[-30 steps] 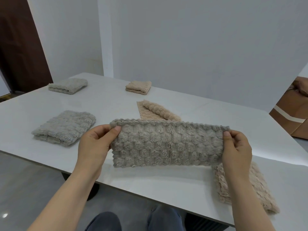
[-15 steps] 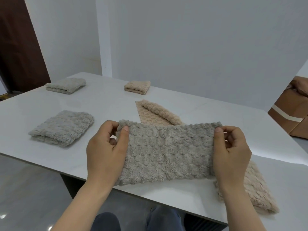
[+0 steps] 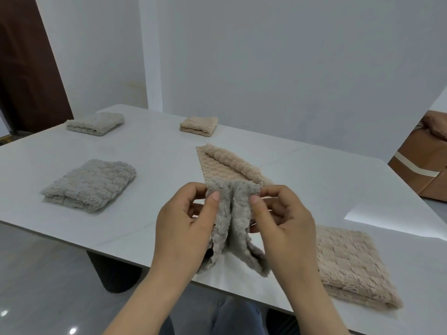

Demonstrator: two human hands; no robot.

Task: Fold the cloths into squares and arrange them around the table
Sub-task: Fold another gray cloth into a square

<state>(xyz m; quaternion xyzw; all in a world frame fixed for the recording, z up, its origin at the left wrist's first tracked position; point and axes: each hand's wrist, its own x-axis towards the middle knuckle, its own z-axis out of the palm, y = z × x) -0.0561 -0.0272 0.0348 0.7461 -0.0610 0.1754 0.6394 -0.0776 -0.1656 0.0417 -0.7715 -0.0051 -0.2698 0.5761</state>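
I hold a fluffy grey cloth (image 3: 233,221) above the near edge of the white table (image 3: 157,153). My left hand (image 3: 183,223) and my right hand (image 3: 280,221) each pinch one end of it, and the two ends meet at the top while the doubled cloth hangs down between my hands. Two folded grey cloths lie on the left, one near (image 3: 89,183) and one far (image 3: 95,123). A folded beige cloth (image 3: 198,125) sits at the far side. An unfolded beige cloth (image 3: 229,165) lies behind my hands. Another folded beige cloth (image 3: 350,264) lies near right.
A brown cardboard box with white tape (image 3: 420,165) stands beyond the table's right end. A dark door (image 3: 26,68) is at the far left. The table's dark pedestal (image 3: 113,274) shows under the near edge, and my knees (image 3: 232,317) are below.
My hands have come together, bringing the two ends of the grey strip to meet, so the cloth now hangs folded in half instead of stretched wide.
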